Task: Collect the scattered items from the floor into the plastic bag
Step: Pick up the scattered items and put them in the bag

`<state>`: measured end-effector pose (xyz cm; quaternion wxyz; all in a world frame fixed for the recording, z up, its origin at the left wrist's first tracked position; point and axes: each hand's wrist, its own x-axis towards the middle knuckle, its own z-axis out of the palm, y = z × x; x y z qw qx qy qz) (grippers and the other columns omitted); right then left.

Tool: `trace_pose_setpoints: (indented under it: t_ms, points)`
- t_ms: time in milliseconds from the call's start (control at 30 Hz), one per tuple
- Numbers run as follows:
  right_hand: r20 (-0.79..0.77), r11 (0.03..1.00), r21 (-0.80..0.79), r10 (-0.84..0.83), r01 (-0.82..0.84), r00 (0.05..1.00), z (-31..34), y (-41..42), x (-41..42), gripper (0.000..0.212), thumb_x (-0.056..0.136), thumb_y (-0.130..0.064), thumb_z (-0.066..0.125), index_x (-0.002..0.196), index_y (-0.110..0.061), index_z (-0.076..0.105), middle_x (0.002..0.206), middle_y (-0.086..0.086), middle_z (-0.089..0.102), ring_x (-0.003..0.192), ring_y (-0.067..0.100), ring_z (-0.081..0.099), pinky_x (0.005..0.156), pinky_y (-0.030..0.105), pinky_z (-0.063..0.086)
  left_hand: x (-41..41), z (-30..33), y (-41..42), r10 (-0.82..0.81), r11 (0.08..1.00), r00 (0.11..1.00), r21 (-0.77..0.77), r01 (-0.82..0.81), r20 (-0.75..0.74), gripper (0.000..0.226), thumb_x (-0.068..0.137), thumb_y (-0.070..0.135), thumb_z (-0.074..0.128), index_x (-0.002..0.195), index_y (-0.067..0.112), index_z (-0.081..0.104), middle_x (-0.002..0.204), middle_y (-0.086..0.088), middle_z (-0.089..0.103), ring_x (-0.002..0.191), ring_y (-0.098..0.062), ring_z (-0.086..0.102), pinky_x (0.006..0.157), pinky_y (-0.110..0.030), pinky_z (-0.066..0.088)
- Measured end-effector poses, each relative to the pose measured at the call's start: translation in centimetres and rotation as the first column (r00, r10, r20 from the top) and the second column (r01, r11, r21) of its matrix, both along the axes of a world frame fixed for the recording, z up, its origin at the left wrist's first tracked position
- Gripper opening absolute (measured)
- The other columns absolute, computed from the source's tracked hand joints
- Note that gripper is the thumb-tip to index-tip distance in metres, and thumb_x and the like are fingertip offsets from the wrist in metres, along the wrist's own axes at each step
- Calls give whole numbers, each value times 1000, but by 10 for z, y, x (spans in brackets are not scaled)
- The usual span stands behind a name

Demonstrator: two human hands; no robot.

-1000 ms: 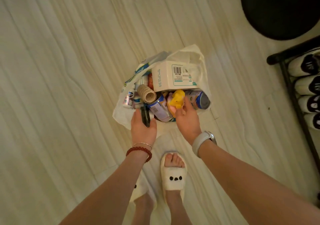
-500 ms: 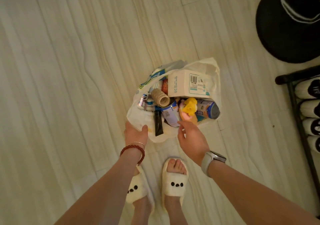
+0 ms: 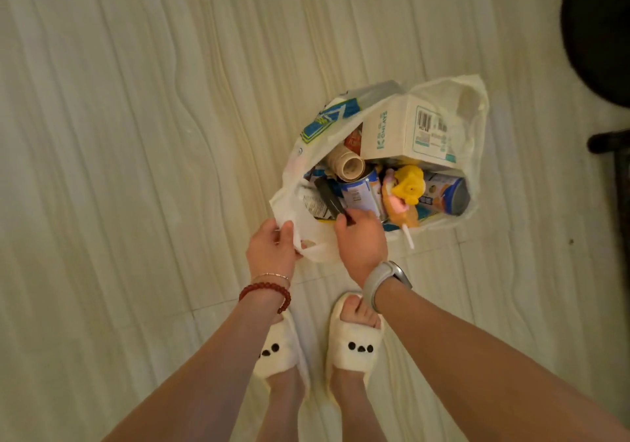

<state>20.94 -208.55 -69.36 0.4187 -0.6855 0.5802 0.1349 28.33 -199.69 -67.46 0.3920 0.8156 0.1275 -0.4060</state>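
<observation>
Pinching plastic bag (image 3: 306,216) rim w/ left hand (image 3: 271,251) to keep mouth open on floor; right hand (image 3: 361,242) fingers curling round black tube (image 3: 329,198), prob. tucking it in beside white box (image 3: 405,133), cans.

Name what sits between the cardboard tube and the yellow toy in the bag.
In the head view, a blue-labelled can lies between the cardboard tube and the yellow toy, all inside the plastic bag.

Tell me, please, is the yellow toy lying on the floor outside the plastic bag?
No, the yellow toy sits inside the plastic bag.
</observation>
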Motion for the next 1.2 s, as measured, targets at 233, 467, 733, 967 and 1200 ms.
trace_pose_setpoints:
  t_ms: [233, 467, 733, 967, 1200]
  points:
    - [41, 956, -125, 271, -265, 962, 80, -25, 1, 38, 91, -18, 42, 126, -8, 50, 127, 17, 53, 120, 35, 44, 97, 36, 33, 20, 61, 5, -384, 908, 923, 167, 385, -38, 42, 89, 30, 53, 128, 12, 48, 129, -11, 54, 115, -27, 53, 97, -33, 40]
    - [-35, 822, -217, 533, -527, 845, 228, -49, 44, 46, 93, -19, 39, 138, -10, 34, 146, 11, 37, 134, 28, 31, 110, 39, 27, 87, 212, 5, -749, 662, 572, 389, 640, 334, 53, 92, 29, 43, 142, 18, 26, 148, -10, 29, 133, -28, 31, 108, -40, 29]
    - [203, 804, -190, 594, -564, 779, 444, 16, 134, 37, 94, -15, 38, 129, -9, 48, 130, 13, 55, 123, 27, 48, 100, 32, 36, 138, 422, 111, -491, 865, 657, 407, 292, 572, 49, 90, 24, 48, 136, 13, 38, 143, -11, 37, 132, -28, 33, 106, -42, 29]
    - [313, 633, -212, 766, -745, 562, 560, 154, 199, 35, 95, -19, 39, 127, -11, 50, 130, 7, 56, 123, 20, 48, 102, 28, 35, 138, 518, 312, 53, 926, 761, 253, -279, 646, 48, 86, 21, 51, 130, 2, 44, 132, -21, 49, 122, -37, 43, 102, -43, 35]
    - [270, 440, -353, 893, -826, 361, 624, 303, 279, 37, 95, -19, 40, 129, -9, 47, 134, 10, 53, 127, 26, 44, 107, 35, 33, 157, 582, 488, 98, 850, 753, 339, -403, 651, 46, 87, 17, 54, 131, 5, 44, 132, -22, 49, 120, -39, 45, 97, -46, 39]
